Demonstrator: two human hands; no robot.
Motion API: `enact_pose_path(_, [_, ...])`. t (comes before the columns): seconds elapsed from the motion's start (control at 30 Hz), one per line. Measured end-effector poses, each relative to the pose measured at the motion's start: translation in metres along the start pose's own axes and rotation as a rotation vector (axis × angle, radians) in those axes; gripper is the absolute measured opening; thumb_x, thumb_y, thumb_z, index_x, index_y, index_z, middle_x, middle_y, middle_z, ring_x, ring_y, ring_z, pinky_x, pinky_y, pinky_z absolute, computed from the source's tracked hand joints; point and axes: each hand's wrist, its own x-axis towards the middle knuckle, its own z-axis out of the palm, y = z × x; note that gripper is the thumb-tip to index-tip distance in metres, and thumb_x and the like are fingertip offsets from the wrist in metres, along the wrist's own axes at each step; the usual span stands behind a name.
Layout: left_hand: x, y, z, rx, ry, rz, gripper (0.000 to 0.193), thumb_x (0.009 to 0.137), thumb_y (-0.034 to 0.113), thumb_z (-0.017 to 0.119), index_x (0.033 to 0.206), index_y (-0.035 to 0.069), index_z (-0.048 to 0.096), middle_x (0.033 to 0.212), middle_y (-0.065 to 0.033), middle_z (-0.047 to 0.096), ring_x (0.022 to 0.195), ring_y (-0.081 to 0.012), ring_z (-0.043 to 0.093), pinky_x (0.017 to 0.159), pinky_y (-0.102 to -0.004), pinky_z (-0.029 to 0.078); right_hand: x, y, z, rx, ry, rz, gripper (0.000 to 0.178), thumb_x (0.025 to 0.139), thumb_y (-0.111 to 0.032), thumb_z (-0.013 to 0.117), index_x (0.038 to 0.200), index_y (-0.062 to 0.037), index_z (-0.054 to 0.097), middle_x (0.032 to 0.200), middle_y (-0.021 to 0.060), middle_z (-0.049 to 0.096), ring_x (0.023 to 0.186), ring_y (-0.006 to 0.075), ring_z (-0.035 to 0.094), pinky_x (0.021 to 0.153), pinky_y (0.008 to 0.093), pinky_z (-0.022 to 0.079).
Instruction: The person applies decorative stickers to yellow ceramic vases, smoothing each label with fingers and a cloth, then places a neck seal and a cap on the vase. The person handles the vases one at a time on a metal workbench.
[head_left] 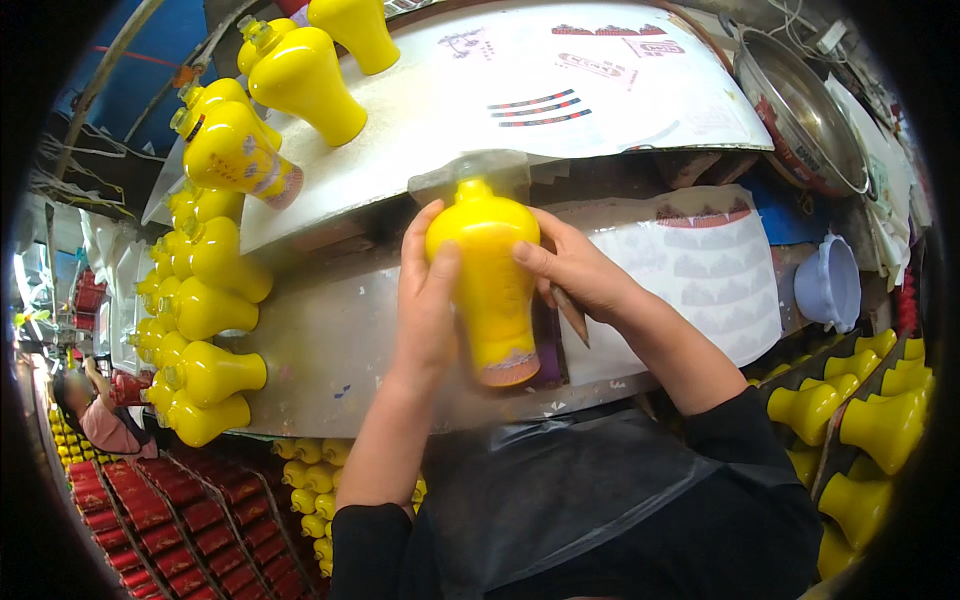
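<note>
A glossy yellow bottle [490,270] with broad shoulders, a narrow neck and a patterned band near its base is between my two hands, over the work table. My left hand [425,290] is wrapped round its left side, thumb on the front. From the other side my right hand [580,262] grips the bottle, its thumb on the shoulder. A thin brown pointed tool [571,316] sticks out under the right hand's fingers; its exact kind cannot be made out. Beside the right forearm lies a white sheet of printed decals [715,262].
Several yellow bottles [210,305] stand along the table's left side, others on the raised white board [400,120]. A metal basin [800,110] and a pale blue plastic basin [828,285] sit at right. Racks of yellow bottles [885,430] and red items [190,520] flank me. A person [105,415] is far left.
</note>
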Motion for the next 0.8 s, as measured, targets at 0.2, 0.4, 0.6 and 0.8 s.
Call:
enact_pose_path(0.2, [0.0,-0.006,0.007,-0.217,-0.003,-0.033,0.05,0.108,0.03,0.047,0.151,0.009,0.038,0.139,-0.0134,0.057,0.126,-0.0254,0.058,0.109,-0.0411,0.048,0.005,-0.011,-0.028,-0.531,0.322,-0.386,0.029,0.095,-0.023,0.072,0.114,-0.0004,0.076,0.091,0.0065,0.075,0.075,0.0099,0.067,0.066,0.0252,0.053])
enact_pose_path(0.4, [-0.002,-0.01,0.008,-0.262,-0.022,-0.054,0.055,0.105,0.034,0.053,0.152,0.011,0.037,0.141,-0.0132,0.055,0.128,-0.0265,0.058,0.109,-0.0429,0.048,0.028,-0.055,-0.082,-1.263,0.722,-0.463,0.02,0.093,-0.02,0.066,0.106,-0.0101,0.078,0.09,0.0162,0.069,0.085,0.0367,0.068,0.077,0.0437,0.054])
enact_pose_path(0.6, [0.003,-0.025,0.002,-0.471,-0.019,-0.103,0.057,0.104,0.036,0.054,0.153,0.012,0.037,0.146,-0.0134,0.054,0.132,-0.0315,0.056,0.111,-0.0487,0.047,0.051,-0.071,-0.09,-1.52,0.62,-0.286,0.025,0.096,-0.014,0.057,0.11,-0.0098,0.078,0.096,0.0193,0.065,0.093,0.0363,0.066,0.083,0.0445,0.053])
enact_pose_path(0.8, [0.002,-0.034,-0.002,-0.543,-0.07,-0.11,0.061,0.103,0.042,0.053,0.155,0.014,0.037,0.15,-0.0139,0.052,0.135,-0.0334,0.054,0.113,-0.0507,0.045,0.042,-0.073,-0.073,-1.572,0.489,-0.264,0.027,0.1,-0.019,0.06,0.12,-0.0113,0.077,0.092,0.0163,0.063,0.089,0.0314,0.067,0.081,0.039,0.054])
